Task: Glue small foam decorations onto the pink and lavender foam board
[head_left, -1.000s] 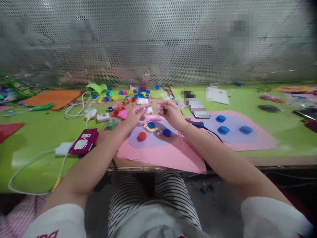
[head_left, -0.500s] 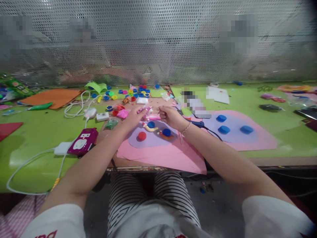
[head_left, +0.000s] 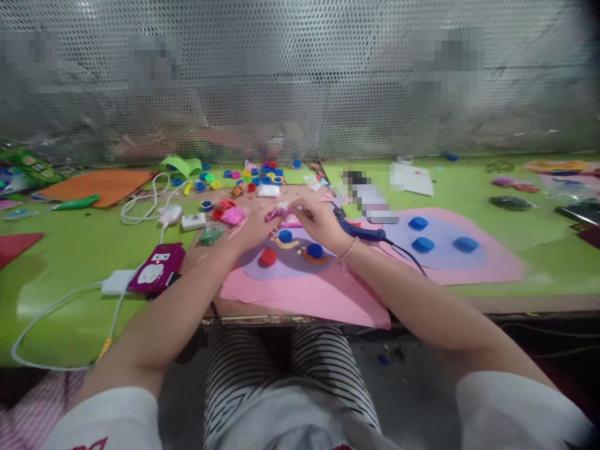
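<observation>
My left hand (head_left: pixel 257 228) is closed on a small pink-purple plastic packet (head_left: pixel 277 213) above the paper. Close to its right, my right hand (head_left: pixel 324 226) is pinched at the packet; its fingertips are partly hidden, and what they hold cannot be made out. Beneath both hands lies a lilac paper shape (head_left: pixel 253 265) on pink paper (head_left: pixel 309 300). On it are a red bottle cap (head_left: pixel 268 257), a blue cap (head_left: pixel 285 236) beside a cream curved clay piece (head_left: pixel 287 244), and another blue cap (head_left: pixel 314 250) on an orange-brown clay piece (head_left: pixel 309 259).
To the right lie a corded blue-handled tool (head_left: pixel 363 233) and a second pink-and-lilac paper piece (head_left: pixel 501 265) bearing blue caps. Loose caps (head_left: pixel 253 178) are scattered at the back. A purple power socket (head_left: pixel 157 270) with white cables stands left. A perforated metal screen (head_left: pixel 300 81) rises behind.
My right hand has moved left and tilted inward, so its fingers now meet the packet by my left hand. More of the blue-handled tool shows behind my right wrist.
</observation>
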The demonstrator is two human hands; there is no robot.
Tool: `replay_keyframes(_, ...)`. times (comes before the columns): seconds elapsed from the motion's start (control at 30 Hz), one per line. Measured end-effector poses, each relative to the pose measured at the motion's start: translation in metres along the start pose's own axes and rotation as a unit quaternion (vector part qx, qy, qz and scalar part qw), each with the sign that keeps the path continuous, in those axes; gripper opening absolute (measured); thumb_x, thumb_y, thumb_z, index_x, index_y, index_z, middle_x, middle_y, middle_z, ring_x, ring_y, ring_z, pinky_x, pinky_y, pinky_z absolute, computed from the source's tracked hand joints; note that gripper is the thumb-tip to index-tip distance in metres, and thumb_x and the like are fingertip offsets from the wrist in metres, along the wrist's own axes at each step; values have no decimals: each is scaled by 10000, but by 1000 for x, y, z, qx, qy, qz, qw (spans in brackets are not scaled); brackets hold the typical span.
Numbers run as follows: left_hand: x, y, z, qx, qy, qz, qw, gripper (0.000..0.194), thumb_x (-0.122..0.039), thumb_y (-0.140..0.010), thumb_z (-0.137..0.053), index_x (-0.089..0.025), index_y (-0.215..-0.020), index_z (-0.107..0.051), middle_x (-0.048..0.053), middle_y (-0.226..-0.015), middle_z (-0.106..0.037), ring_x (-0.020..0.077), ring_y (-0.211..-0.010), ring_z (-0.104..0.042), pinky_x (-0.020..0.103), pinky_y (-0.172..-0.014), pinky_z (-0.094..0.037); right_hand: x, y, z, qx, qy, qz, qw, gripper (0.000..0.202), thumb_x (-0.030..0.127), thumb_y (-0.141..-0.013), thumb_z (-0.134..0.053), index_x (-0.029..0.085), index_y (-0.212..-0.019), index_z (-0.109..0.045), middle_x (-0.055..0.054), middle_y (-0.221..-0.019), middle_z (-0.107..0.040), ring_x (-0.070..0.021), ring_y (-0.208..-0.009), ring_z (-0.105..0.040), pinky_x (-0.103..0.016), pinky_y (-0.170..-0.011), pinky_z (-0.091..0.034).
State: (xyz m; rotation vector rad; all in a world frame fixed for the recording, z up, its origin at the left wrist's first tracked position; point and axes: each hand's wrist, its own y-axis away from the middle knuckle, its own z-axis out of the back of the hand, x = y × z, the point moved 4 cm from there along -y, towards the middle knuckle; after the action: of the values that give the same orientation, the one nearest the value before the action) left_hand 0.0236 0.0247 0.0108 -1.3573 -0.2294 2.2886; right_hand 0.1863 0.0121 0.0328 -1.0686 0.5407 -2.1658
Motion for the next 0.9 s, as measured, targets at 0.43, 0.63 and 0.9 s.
replay_keyframes(0.43,-8,0,5,18,34,-16,999,146,-311,-781,-570,-183,-738,-627,23,-753,-601,172,-820,-564,296,-737,-471,1,-1,-1,30,0,-14,999,221,233,-862,-496,185,-997,-663,11,-600,-521,-136,-570,-468,-271,-598,-365)
replay_keyframes(0.63,-12,0,9,-34,11,16,999,133,-290,-759,-587,-164,-718,-601,20,-748,-607,149,-726,-572,287,-709,-462,-5,-4,-5,94,-28,-5,995,189,197,-830,-538,196,-1014,-582,86,-538,-315,-97,-501,-332,-223,-514,-266)
replay_keyframes(0.9,-15,1,9,-49,60,69,995,198,-336,-675,-690,-165,-715,-598,-10,-628,-558,124,-574,-561,246,-529,-445,-6,-3,-7,70,-19,-9,997,102,208,-845,-555,189,-945,-562,92,-532,-279,-92,-495,-311,-222,-516,-253)
